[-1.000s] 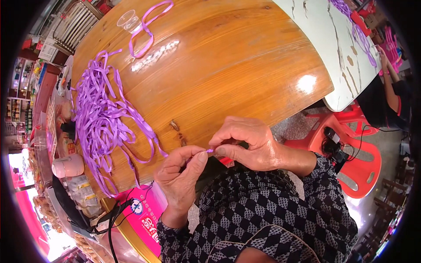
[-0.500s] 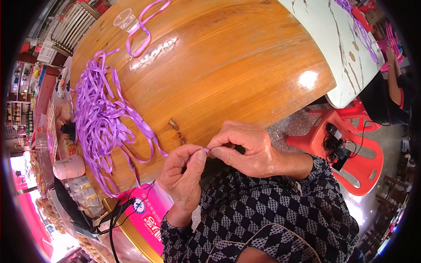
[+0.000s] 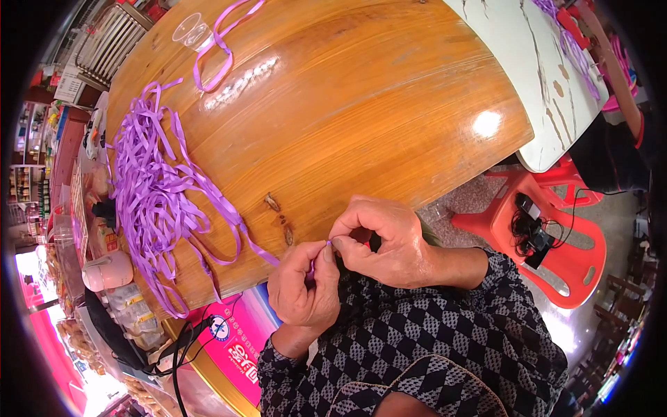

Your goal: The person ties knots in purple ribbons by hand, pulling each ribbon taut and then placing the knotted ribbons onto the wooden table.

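At the near edge of the wooden table [image 3: 347, 125], the left hand [image 3: 303, 283] pinches purple ribbon [image 3: 258, 252]; the right hand [image 3: 382, 243] looks closed on a tiny bit of it, fingertips almost meeting the left's; the step seems fine fingertip work, the next move calling for a light, steady pinch; a tangled heap [image 3: 156, 191] of flat, satiny loops covers the table's left side; the varnished wood gleams.

1 heap of purple ribbon [image 3: 149, 184], 1 clear cup [image 3: 192, 30], 2 tabletops [image 3: 361, 104]
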`<state>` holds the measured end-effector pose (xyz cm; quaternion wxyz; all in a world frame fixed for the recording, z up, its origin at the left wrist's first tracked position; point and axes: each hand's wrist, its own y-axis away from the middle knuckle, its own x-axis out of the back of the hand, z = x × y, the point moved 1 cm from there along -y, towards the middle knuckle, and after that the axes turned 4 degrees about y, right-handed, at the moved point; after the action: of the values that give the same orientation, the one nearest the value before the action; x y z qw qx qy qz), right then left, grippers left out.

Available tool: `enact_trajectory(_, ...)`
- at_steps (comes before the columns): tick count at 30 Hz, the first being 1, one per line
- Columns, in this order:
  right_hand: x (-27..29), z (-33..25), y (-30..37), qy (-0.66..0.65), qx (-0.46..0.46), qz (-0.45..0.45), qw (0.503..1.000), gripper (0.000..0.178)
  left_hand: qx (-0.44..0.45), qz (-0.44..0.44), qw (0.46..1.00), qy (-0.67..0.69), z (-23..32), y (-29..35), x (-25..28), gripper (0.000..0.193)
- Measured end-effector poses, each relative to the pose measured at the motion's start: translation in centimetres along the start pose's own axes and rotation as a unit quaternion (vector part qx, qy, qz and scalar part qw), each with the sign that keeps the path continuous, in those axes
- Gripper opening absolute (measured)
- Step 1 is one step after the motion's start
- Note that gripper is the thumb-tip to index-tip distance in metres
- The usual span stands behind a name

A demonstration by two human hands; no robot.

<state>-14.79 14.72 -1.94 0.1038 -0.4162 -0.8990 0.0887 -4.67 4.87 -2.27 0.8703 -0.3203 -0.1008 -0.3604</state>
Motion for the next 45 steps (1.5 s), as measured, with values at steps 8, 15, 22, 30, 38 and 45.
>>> enact_trajectory(8, -0.1, 0.2, -0.3, 0.03, 0.055, 0.022, 0.998, 0.014, 0.036, 0.037, 0.995, 0.082, -0.2, 0.4, -0.7, 0.012)
enact_trajectory(15, 0.0, 1.2, -0.7, 0.149, 0.246, 0.07, 0.955, 0.016, 0.29, -0.017, 0.915, 0.281, 0.7, -0.2, 0.4, 0.012)
enact_trajectory(22, 0.8, -0.1, -0.6, 0.012, 0.042, -0.036, 0.998, 0.009, 0.278, -0.022, 0.935, 0.218, 1.4, -0.6, 0.9, 0.011)
enact_trajectory(30, 1.1, 0.0, 0.0, 0.008, -0.001, -0.056, 0.998, 0.005, 0.312, 0.016, 0.907, 0.283, 1.2, -0.4, 0.4, 0.009)
enact_trajectory(38, 0.9, -0.2, 0.2, 0.008, -0.005, -0.033, 0.999, 0.006, 0.296, 0.019, 0.913, 0.28, 1.6, -0.2, 0.3, 0.008)
enact_trajectory(45, 0.9, -0.1, 0.2, -0.008, -0.023, -0.042, 0.999, 0.006, 0.269, 0.007, 0.925, 0.266, 1.2, 0.0, 0.2, 0.008)
